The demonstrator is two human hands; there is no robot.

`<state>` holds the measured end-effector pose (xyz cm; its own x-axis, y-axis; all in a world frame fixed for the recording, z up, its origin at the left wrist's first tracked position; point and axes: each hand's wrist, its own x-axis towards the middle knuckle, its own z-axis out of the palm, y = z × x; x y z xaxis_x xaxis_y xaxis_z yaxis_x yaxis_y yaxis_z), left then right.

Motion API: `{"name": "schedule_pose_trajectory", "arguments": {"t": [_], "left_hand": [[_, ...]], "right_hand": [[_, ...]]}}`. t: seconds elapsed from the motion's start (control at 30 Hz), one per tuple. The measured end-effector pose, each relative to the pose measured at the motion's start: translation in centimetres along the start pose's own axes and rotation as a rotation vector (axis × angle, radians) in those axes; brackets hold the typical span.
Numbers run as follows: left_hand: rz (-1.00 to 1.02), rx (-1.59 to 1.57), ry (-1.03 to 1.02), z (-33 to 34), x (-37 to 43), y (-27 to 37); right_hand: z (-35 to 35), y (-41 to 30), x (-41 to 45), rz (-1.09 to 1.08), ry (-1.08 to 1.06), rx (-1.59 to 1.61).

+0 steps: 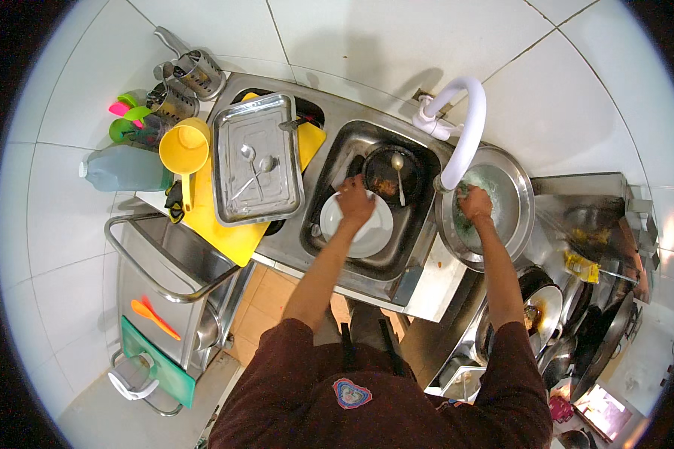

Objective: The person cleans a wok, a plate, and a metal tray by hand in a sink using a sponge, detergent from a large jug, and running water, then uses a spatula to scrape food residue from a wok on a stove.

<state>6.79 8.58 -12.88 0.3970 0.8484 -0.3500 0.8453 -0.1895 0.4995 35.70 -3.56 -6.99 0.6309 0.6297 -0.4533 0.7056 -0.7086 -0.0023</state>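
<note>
My left hand (356, 205) is at the upper rim of a white plate (365, 238), its fingers over the edge. The plate lies in the steel sink bowl (393, 269). Beside it in the bowl is a dark round pan (375, 163) with brown residue, and a metal spoon (399, 174) rests across it. My right hand (476, 205) reaches into a round metal basin (517, 224) of foamy water to the right of the sink. Something greenish shows around its fingers; whether they grip it is unclear. A white curved faucet (472, 134) arches between the hands.
Left of the bowl, a metal tray (233, 179) with two spoons sits over a yellow cutting board (238, 244). A yellow dipper (185, 146), a plastic jug (126, 168) and cutlery holders (202, 73) stand farther left. A steel trolley (163, 269) is below; pans (545, 303) crowd the right.
</note>
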Motion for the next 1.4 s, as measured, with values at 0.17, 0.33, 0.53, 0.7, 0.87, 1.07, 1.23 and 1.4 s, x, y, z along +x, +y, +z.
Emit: {"name": "schedule_pose_trajectory", "arguments": {"t": [0.17,0.33,0.53,0.7,0.87,1.07,1.23,1.4], "left_hand": [[0.104,0.117,-0.124,3.5,3.0,-10.4],[0.08,-0.003,-0.2,4.4,3.6,-12.0],[0.046,-0.089,-0.287,2.5,3.8,-11.2],[0.123,-0.171,-0.328,2.3,3.2,-12.6],[0.323,-0.318,-0.208,1.4,-0.4,-13.1],[0.172,-0.512,-0.16,-3.4,-5.4,-6.9],[0.07,-0.697,0.115,-6.6,-11.5,-6.4],[-0.346,-1.607,0.033,-7.5,-15.7,-5.9]], "right_hand": [[1.2,3.2,4.2,-0.392,-0.078,0.209],[5.5,0.5,0.2,-0.18,0.259,-0.133],[-0.5,-0.3,-0.5,-0.11,-0.084,-0.052],[3.3,-0.2,-1.3,-0.214,0.092,0.139],[2.3,-1.0,0.3,-0.162,0.183,0.183],[5.4,3.9,1.6,-0.254,0.207,0.031],[3.5,2.7,1.4,-0.228,0.326,0.07],[2.9,3.1,1.3,-0.178,-0.001,0.244]]}}
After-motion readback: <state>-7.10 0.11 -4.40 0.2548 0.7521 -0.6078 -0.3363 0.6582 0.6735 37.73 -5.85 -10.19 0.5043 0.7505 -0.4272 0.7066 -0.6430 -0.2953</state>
